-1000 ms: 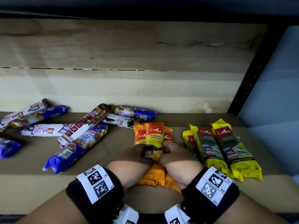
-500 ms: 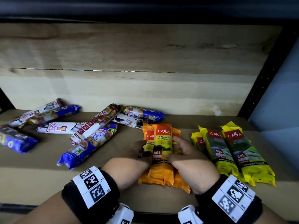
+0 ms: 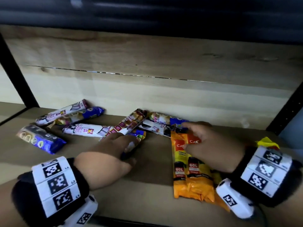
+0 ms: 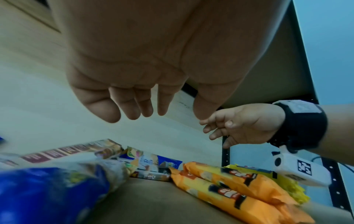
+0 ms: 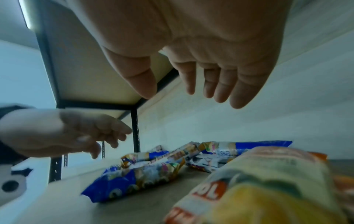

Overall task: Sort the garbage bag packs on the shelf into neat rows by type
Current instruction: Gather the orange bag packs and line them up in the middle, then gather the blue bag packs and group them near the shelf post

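Note:
Orange 60L packs (image 3: 191,177) lie side by side right of centre, also seen in the left wrist view (image 4: 229,186). My right hand (image 3: 188,136) hovers open over their far ends, with nothing in its fingers (image 5: 220,87). My left hand (image 3: 129,149) is open above a blue pack (image 3: 139,136), and the left wrist view shows a gap between its fingers (image 4: 134,109) and that pack (image 4: 47,189). More blue packs (image 3: 41,140) and white-maroon drawstring packs (image 3: 86,130) lie scattered at the left and back.
Yellow packs (image 3: 267,143) lie at the far right, mostly hidden behind my right wrist. The wooden back wall (image 3: 147,89) stands close behind the packs. Black uprights (image 3: 282,115) frame the shelf on both sides. Bare shelf board (image 3: 139,199) runs along the front edge.
Both hands let go of the orange packs. My left hand moved left over a blue pack. My right hand lifted towards the orange packs' far ends.

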